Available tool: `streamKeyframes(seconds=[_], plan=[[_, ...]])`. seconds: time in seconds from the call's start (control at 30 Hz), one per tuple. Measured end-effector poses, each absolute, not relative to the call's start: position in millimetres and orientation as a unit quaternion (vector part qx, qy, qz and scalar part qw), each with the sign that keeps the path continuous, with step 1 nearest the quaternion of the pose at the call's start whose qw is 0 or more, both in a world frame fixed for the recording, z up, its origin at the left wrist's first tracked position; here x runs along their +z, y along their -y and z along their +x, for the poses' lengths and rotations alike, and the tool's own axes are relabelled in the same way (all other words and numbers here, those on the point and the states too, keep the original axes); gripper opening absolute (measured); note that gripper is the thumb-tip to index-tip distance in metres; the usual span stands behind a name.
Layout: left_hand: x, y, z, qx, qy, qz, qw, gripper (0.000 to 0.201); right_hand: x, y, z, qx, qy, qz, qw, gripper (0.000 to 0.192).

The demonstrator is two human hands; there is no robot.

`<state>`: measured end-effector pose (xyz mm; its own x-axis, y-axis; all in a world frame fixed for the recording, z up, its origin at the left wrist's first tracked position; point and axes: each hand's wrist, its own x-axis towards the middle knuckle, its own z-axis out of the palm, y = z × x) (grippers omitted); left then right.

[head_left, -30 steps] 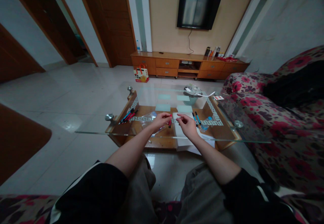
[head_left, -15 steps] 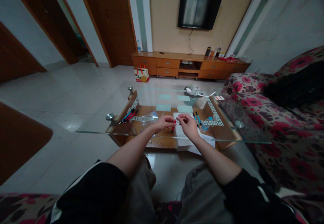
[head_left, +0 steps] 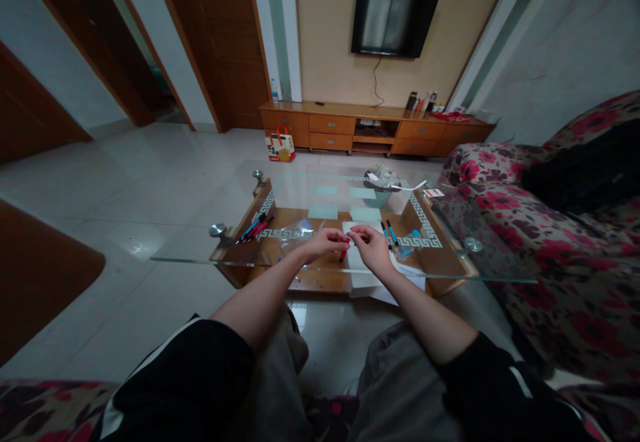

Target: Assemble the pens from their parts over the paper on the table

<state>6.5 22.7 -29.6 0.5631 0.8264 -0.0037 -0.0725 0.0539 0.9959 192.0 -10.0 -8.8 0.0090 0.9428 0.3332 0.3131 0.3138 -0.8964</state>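
head: red pen (head_left: 343, 255), bag (head_left: 281, 149) lettering illegible

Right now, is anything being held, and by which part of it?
The left hand holds a red pen near its upper end. The right hand's fingertips are close to that end; whether they grip it cannot be told.

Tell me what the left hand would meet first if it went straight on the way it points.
The left hand, holding the red pen, points towards the right hand, so it would most likely meet that first. Whether the two already touch is too small to tell.
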Motion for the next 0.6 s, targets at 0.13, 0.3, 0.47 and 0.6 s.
streamKeyframes(seconds=[0.13,0.3,0.47,0.6], plan=[[-30.9,-24.1,7.4,0.354,-0.322,0.594,0.646,0.036,-5.9,11.5,191.9,0.289,0.643,-0.497,0.505,0.028],[-30.7,-24.6,8.7,0.363,-0.329,0.588,0.644,0.037,-7.8,11.5,192.4,0.272,0.657,-0.497,0.497,0.026],[-30.7,-24.7,8.0,0.363,-0.329,0.586,0.646,0.038,-8.1,11.4,193.7,0.247,0.675,-0.496,0.487,0.025],[-29.4,-24.0,8.2,0.365,-0.327,0.586,0.645,0.038,-9.0,10.0,194.5,0.225,0.69,-0.487,0.486,0.025]])
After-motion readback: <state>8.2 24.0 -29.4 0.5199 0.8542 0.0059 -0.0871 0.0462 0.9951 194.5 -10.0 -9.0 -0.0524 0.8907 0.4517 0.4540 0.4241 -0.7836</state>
